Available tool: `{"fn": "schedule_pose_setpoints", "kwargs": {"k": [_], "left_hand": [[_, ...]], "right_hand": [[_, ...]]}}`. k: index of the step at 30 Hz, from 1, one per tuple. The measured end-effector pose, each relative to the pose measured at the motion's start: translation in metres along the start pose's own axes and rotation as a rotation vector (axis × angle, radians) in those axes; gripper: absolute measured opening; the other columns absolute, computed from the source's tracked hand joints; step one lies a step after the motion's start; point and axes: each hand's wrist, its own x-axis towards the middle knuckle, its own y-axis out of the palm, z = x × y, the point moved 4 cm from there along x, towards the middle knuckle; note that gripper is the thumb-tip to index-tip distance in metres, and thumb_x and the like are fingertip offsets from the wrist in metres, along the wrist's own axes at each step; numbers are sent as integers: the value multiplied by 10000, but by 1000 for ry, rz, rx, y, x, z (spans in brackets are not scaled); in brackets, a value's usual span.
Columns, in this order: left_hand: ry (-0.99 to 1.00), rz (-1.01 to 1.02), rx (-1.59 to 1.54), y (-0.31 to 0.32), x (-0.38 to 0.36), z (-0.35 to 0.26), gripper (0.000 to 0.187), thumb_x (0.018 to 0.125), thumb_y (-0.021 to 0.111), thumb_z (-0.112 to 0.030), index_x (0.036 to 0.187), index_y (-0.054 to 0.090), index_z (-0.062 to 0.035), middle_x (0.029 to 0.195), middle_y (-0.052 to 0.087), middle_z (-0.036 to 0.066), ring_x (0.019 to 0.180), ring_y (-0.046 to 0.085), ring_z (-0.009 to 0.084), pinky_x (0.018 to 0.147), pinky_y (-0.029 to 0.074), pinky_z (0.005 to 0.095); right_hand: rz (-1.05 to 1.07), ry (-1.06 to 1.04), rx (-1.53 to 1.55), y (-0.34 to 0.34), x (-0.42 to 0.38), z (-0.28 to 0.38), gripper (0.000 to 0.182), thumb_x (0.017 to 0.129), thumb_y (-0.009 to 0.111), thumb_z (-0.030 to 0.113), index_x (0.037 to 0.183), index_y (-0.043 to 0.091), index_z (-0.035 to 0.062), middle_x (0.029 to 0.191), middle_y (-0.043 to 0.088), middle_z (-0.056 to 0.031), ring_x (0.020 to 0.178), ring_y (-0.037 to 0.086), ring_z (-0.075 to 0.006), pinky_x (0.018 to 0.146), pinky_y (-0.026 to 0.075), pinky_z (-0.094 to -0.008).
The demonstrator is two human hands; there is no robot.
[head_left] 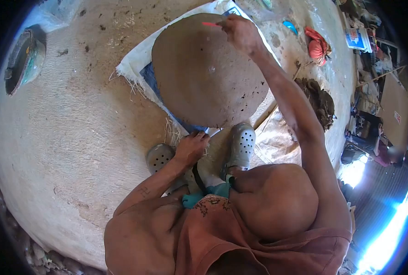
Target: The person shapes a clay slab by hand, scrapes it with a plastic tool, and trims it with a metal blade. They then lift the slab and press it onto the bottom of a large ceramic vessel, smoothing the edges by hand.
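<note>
Clay slab: a broad, roughly round, brown slab lies flat on a white and blue woven sheet, covering most of it; small dark pits mark the surface, mainly toward the right and near edges.
Sheet: spread on the floor; its left corner and near left edge are frayed into loose threads, and blue shows along that edge beside the slab.
Right hand: the right hand is over the slab's far edge, toward the sheet's far corner, fingers closed around a thin red tool, whose exposed length points left over the clay.
Left hand: the left hand is low at the sheet's near corner, just beside the slab's near edge, fingers bent downward; whether they pinch the sheet cannot be told.
Footwear: two grey perforated clogs, the left clog beside the left hand, the right clog close to the slab's near edge.
Right surroundings: a dark brown clump, a red bundle and a white and blue bucket, all apart from the slab.
Left surroundings: an open container, well apart from the sheet.
</note>
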Motion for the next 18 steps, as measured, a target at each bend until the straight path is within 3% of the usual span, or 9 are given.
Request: {"fn": "schedule_pose_setpoints", "kwargs": {"k": [3, 6, 8, 11, 12, 15, 18], "left_hand": [[88, 56, 22, -5, 3, -9, 191, 897, 653, -128, 1072, 680, -58, 1067, 670, 128, 1031, 700, 317, 788, 630, 456], [137, 191, 84, 0, 1, -8, 158, 881, 652, -120, 1015, 693, -48, 1064, 682, 129, 1044, 704, 309, 766, 637, 456], [190, 217, 103, 6, 1, 0, 193, 828, 690, -117, 1011, 651, -67, 1072, 672, 96, 1054, 687, 308, 774, 626, 450], [226, 317, 100, 10, 4, 4, 216, 809, 707, -108, 1016, 658, -73, 1066, 672, 102, 1075, 687, 329, 791, 625, 454], [235, 312, 114, 6, 5, 6, 216, 809, 707, -108, 1016, 658, -73, 1066, 672, 102, 1075, 687, 329, 791, 625, 454], [276, 347, 73, -3, 10, 6, 181, 824, 714, -109, 997, 668, -82, 1036, 673, 109, 1065, 693, 332, 805, 618, 465], [188, 482, 47, -10, 12, 12, 256, 834, 742, -173, 1069, 731, -72, 1048, 733, 136, 1014, 735, 343, 815, 612, 508]], "right_hand": [[71, -104, 37, 20, -15, 6, 237, 864, 674, 58, 1085, 749, 100, 1050, 682, -130, 1015, 696, -365, 869, 594, -488], [197, -99, 151, 3, -90, 50, 268, 793, 728, 46, 1055, 751, 96, 1010, 666, -119, 1002, 690, -353, 853, 594, -480], [267, -120, 264, -2, -154, 73, 357, 777, 657, -48, 1090, 756, 94, 995, 667, -117, 976, 686, -349, 867, 581, -472], [405, -75, 266, -23, -230, 99, 395, 701, 697, -17, 1076, 745, 95, 1070, 661, -57, 1064, 639, -302, 937, 542, -453], [426, -107, 235, -30, -236, 103, 367, 711, 721, 37, 1073, 731, 96, 1040, 643, -87, 1028, 667, -330, 887, 575, -484], [510, -107, 294, -36, -227, 88, 393, 731, 726, 59, 1120, 723, 106, 1053, 646, -85, 1036, 677, -329, 903, 587, -466], [145, -71, 145, -40, -137, 36, 391, 823, 666, 26, 1180, 741, 166, 1020, 661, -113, 1013, 695, -325, 825, 609, -463]]}}
